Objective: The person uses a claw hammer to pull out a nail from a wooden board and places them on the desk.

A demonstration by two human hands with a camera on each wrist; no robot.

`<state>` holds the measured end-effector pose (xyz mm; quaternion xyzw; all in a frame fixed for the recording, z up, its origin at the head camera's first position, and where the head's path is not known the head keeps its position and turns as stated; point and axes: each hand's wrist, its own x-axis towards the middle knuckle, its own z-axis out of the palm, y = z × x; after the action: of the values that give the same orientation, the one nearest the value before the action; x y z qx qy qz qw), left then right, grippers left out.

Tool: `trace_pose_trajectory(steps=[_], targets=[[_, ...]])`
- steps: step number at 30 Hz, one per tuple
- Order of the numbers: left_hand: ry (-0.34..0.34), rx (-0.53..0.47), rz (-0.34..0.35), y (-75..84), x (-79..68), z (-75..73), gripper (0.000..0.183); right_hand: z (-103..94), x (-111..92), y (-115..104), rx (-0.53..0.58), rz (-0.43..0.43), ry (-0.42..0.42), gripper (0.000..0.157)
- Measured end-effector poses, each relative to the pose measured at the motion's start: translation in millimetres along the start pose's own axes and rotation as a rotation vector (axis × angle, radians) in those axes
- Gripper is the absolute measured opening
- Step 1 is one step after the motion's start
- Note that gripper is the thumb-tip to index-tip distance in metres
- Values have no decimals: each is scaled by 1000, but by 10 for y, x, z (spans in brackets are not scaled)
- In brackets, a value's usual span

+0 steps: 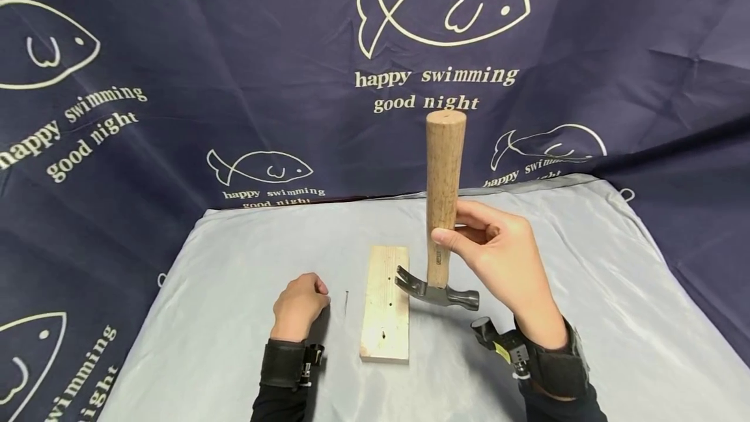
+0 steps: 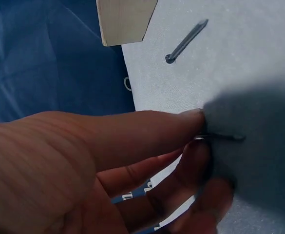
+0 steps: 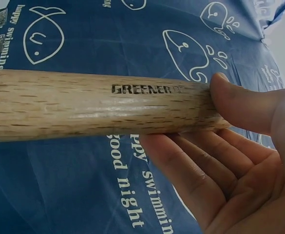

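My right hand [image 1: 506, 259] grips a claw hammer by its wooden handle [image 1: 443, 181], held with the handle up and the steel head [image 1: 436, 292] down, just right of the wooden board. Printed lettering shows on the handle [image 3: 84, 105] in the right wrist view, with the thumb over it and the fingers beneath. Left of the board, my left hand [image 1: 300, 305] is low over the cloth. In the left wrist view its thumb and forefinger pinch a nail [image 2: 225, 137]. Another nail [image 1: 346, 303] lies on the cloth between that hand and the board.
The pale wooden board [image 1: 381, 344] lies lengthwise in the middle of the table, with several small dark spots along it. A light grey cloth [image 1: 246, 246] covers the table. Behind and at the sides hangs a dark blue curtain [image 1: 328, 83] printed with white fish and words.
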<state>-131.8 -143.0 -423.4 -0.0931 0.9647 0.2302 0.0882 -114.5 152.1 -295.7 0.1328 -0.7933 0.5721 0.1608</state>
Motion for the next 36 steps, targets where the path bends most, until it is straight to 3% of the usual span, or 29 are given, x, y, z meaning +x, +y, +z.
trace_pose_trajectory(steps=[3,6,9,11,13,16,19,22,25,29,36], targets=[[16,5,1,55,-38,-15,7,-23,-2,3,-10,11,-3,33],[83,-11,20,150,-135,-82,15,-28,0,8,-17,15,-16,34],[180,-44,94,266,-244,-148,23,-11,-11,15,-23,19,-24,34],[200,-81,182,343,-297,-177,23,2,-17,19,-29,18,-28,34],[147,-111,310,414,-331,-184,23,10,-20,21,-33,20,-32,34],[-41,-158,483,500,-369,-161,26,12,-20,20,-45,18,-34,35],[-159,-139,571,557,-396,-120,32,10,-19,17,-54,13,-31,35],[-155,-75,554,576,-418,-80,40,10,-23,14,-71,14,-36,35],[-157,-26,485,567,-431,-38,51,23,-28,26,-92,14,-47,34],[-201,-13,402,587,-393,31,64,36,-28,34,-97,7,-66,33],[-221,-25,366,569,-296,93,70,108,-28,19,-161,-52,-167,35]])
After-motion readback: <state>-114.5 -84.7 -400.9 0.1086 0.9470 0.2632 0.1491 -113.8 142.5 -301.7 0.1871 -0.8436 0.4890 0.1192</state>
